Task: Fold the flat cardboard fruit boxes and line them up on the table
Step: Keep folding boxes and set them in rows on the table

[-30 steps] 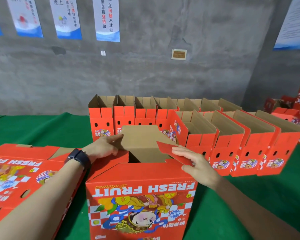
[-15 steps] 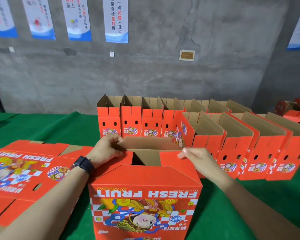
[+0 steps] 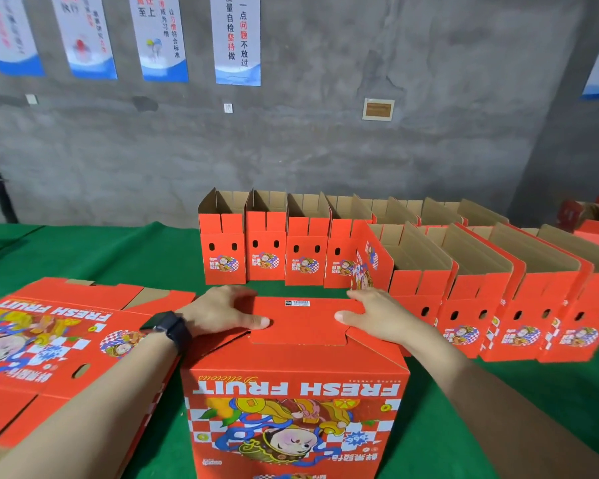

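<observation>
The glossy red cardboard box (image 3: 294, 392) stands upright on the green felt-covered table (image 3: 118, 250), dead ahead of the person at 12 o'clock. Its near face says "FRESH FRUIT" in big white letters, upside down from here, above a cartoon figure and blue-and-white checks. The top flaps are folded down flat and slotted together, with a small white barcode sticker (image 3: 297, 303) by the far edge.

The left hand (image 3: 222, 312), with a black smartwatch (image 3: 172, 328) on its wrist, presses on the left of the top, and the right hand (image 3: 381, 316) presses on the right. Neither grip is clamped on anything: palms down, thumbs pointing at each other.

At 9 o'clock lies a flat unfolded box (image 3: 49, 340) with the same print and bare brown cardboard showing at its flaps. From 12 to 2 o'clock stand two lines of folded boxes (image 3: 481, 295), tops open, plain brown inside, with oval holes in each red end. White-and-blue posters (image 3: 237, 39) with Chinese writing hang on the rough grey concrete wall (image 3: 325, 150).
</observation>
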Motion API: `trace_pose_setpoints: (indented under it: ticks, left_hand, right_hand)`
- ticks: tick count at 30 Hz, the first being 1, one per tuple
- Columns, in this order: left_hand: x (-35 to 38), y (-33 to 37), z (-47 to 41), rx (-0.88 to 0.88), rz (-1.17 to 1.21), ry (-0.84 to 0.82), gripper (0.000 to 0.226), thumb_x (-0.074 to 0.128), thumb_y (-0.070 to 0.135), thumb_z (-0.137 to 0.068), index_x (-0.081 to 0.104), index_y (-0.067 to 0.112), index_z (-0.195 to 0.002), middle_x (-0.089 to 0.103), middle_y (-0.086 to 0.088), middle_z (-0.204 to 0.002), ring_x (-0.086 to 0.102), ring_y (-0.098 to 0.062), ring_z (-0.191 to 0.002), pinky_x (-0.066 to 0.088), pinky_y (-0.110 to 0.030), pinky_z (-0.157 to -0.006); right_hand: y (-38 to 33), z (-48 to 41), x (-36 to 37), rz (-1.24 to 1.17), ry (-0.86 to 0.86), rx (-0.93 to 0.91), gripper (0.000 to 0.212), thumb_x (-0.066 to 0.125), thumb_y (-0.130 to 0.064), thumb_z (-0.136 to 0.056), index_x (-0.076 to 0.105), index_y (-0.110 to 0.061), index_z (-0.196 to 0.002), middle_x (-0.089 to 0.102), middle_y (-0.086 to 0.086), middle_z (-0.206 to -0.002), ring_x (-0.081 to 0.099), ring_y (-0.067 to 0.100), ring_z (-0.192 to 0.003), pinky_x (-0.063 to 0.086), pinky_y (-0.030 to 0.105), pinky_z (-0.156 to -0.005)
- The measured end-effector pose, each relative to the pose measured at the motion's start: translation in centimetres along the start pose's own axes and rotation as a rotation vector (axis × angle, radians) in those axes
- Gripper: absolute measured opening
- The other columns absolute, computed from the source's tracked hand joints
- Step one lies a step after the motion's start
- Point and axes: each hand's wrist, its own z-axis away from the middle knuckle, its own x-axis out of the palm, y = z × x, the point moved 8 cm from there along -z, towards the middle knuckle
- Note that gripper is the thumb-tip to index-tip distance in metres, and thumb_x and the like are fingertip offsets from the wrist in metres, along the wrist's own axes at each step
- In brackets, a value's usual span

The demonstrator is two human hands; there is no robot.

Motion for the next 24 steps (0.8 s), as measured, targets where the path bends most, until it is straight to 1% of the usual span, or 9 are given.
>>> trace_pose_setpoints:
  ticks: [2, 3, 5, 7, 11, 14, 18, 21, 24]
  left_hand:
    - [0.0, 0.1, -0.4, -0.002, -0.013, 0.015, 0.058, 0.078, 0.052, -0.069, 0.059, 0.027, -0.117, 0.063, 0.010, -0.116, 0.060, -0.011, -0.106, 0.045, -0.029, -0.096]
    - [0.0, 0.0, -0.5, -0.004, -0.025, 0.023, 0.055, 0.079, 0.051, -0.068, 0.059, 0.027, -0.112, 0.064, 0.011, -0.111, 0.060, -0.010, -0.101, 0.045, -0.026, -0.091]
    - [0.0, -0.1, -0.8, -0.009, -0.056, 0.052, 0.056, 0.081, 0.050, -0.066, 0.056, 0.028, -0.110, 0.060, 0.012, -0.105, 0.057, -0.009, -0.096, 0.042, -0.021, -0.084]
    - [-0.1, 0.1, -0.8, -0.010, -0.104, 0.072, 0.063, 0.081, 0.051, -0.064, 0.055, 0.025, -0.116, 0.059, 0.009, -0.106, 0.055, -0.011, -0.097, 0.041, -0.021, -0.083]
    - [-0.1, 0.1, -1.0, -0.025, -0.172, 0.105, 0.076, 0.081, 0.055, -0.063, 0.052, 0.021, -0.124, 0.059, 0.001, -0.117, 0.055, -0.017, -0.105, 0.044, -0.026, -0.089]
    - [-0.1, 0.1, -1.0, -0.018, -0.212, 0.126, 0.073, 0.080, 0.057, -0.062, 0.054, 0.021, -0.121, 0.061, 0.000, -0.116, 0.056, -0.019, -0.104, 0.046, -0.029, -0.088]
    - [-0.4, 0.2, -0.9, -0.006, -0.258, 0.197, 0.067, 0.078, 0.057, -0.064, 0.056, 0.023, -0.117, 0.062, 0.000, -0.112, 0.055, -0.018, -0.099, 0.043, -0.026, -0.079]
    - [-0.5, 0.4, -0.8, 0.012, -0.247, 0.210, 0.064, 0.078, 0.056, -0.065, 0.058, 0.023, -0.116, 0.062, 0.002, -0.110, 0.057, -0.018, -0.100, 0.041, -0.024, -0.077]
    - [-0.4, 0.2, -0.7, 0.020, -0.133, 0.153, 0.049, 0.078, 0.053, -0.068, 0.059, 0.025, -0.103, 0.062, 0.007, -0.098, 0.060, -0.016, -0.097, 0.039, -0.019, -0.071]
  right_hand:
    - [-0.1, -0.2, -0.1, 0.018, 0.012, 0.000, 0.067, 0.056, -0.054, -0.090, 0.040, -0.017, -0.143, 0.038, 0.007, -0.149, 0.029, 0.023, -0.139, 0.028, 0.040, -0.113]
    - [-0.2, -0.3, -0.2, 0.022, 0.023, 0.002, 0.065, 0.058, -0.054, -0.088, 0.044, -0.018, -0.140, 0.042, 0.006, -0.144, 0.033, 0.023, -0.136, 0.032, 0.040, -0.110]
    - [-0.3, -0.2, -0.2, 0.032, 0.044, 0.005, 0.062, 0.060, -0.054, -0.087, 0.046, -0.019, -0.136, 0.046, 0.003, -0.139, 0.036, 0.021, -0.132, 0.035, 0.039, -0.106]
    - [-0.3, -0.2, -0.3, 0.045, 0.063, 0.007, 0.062, 0.062, -0.054, -0.085, 0.046, -0.019, -0.134, 0.047, 0.002, -0.137, 0.037, 0.020, -0.130, 0.036, 0.038, -0.104]
    - [-0.7, 0.0, -0.3, 0.141, 0.086, 0.014, 0.067, 0.061, -0.056, -0.085, 0.043, -0.018, -0.136, 0.045, 0.004, -0.140, 0.035, 0.022, -0.132, 0.036, 0.039, -0.104]
    - [-0.9, 0.0, -0.2, 0.211, 0.099, 0.020, 0.069, 0.059, -0.058, -0.085, 0.041, -0.015, -0.136, 0.043, 0.007, -0.143, 0.035, 0.024, -0.134, 0.036, 0.040, -0.104]
    - [-1.2, 0.0, -0.1, 0.270, 0.107, 0.022, 0.071, 0.059, -0.060, -0.084, 0.041, -0.014, -0.135, 0.042, 0.009, -0.144, 0.035, 0.026, -0.134, 0.034, 0.040, -0.106]
    - [-1.0, 0.0, -0.2, 0.223, 0.110, 0.006, 0.068, 0.059, -0.059, -0.085, 0.042, -0.016, -0.135, 0.043, 0.007, -0.143, 0.034, 0.024, -0.134, 0.034, 0.038, -0.106]
    - [-0.4, 0.2, 0.0, 0.043, 0.082, -0.013, 0.062, 0.057, -0.055, -0.088, 0.044, -0.019, -0.137, 0.042, 0.004, -0.144, 0.032, 0.022, -0.136, 0.030, 0.035, -0.108]
